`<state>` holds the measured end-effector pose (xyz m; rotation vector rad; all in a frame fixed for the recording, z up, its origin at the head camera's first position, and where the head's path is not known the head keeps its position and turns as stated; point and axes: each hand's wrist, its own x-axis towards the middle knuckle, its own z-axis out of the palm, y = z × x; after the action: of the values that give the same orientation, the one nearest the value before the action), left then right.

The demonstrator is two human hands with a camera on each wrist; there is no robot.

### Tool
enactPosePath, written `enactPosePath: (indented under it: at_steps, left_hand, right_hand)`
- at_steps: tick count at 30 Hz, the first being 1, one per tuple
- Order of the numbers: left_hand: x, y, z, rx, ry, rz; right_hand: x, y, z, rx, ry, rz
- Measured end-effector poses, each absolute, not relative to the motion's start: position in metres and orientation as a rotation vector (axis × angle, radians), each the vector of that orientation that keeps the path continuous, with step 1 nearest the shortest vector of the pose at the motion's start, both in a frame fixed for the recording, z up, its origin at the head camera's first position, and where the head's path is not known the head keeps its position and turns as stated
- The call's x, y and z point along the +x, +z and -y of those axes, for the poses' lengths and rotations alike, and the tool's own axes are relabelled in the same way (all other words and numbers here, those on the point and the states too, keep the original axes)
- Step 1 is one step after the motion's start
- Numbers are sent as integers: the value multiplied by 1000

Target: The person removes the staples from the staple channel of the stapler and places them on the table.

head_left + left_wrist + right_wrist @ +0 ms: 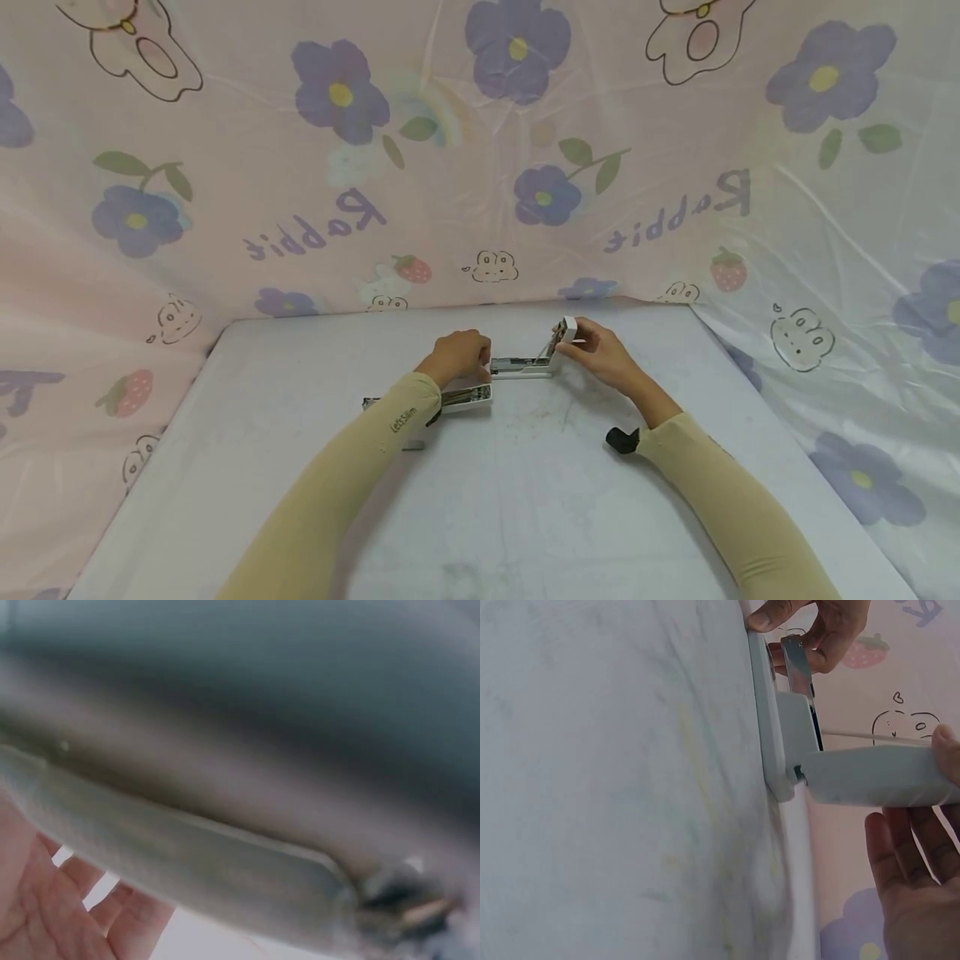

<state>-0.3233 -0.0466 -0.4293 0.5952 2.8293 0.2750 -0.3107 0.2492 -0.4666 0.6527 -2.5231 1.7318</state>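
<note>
A white stapler stands on the table, its top cover swung up steeply from the base. My right hand grips that raised cover between thumb and fingers. At the other end, my left hand holds the stapler, thumb on the base and curled fingers by the metal magazine. A thin rod runs from the magazine area toward the cover. Beneath my left forearm lies a second opened stapler, partly hidden by the sleeve; its pale body fills the left wrist view, blurred.
A small grey strip, perhaps staples, lies on the white table near the left forearm. A black wrist camera sticks out from the right sleeve. Behind the table hangs a printed curtain.
</note>
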Motion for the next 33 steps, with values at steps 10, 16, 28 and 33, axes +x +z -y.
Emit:
enactPosePath:
  at_steps: [10, 16, 28, 33]
  left_hand:
    - [-323, -432, 44, 614, 272, -2824]
    - [-324, -431, 46, 598, 261, -2840]
    - [-323, -431, 46, 597, 297, -2831]
    - [-325, -433, 46, 603, 282, -2839]
  right_hand:
    - [-309, -470, -266, 606, 1722, 2550]
    - [-309, -474, -282, 533, 1702, 2605]
    - [-313, -483, -304, 465, 1576, 2794]
    - [-315, -481, -303, 507, 1474, 2835]
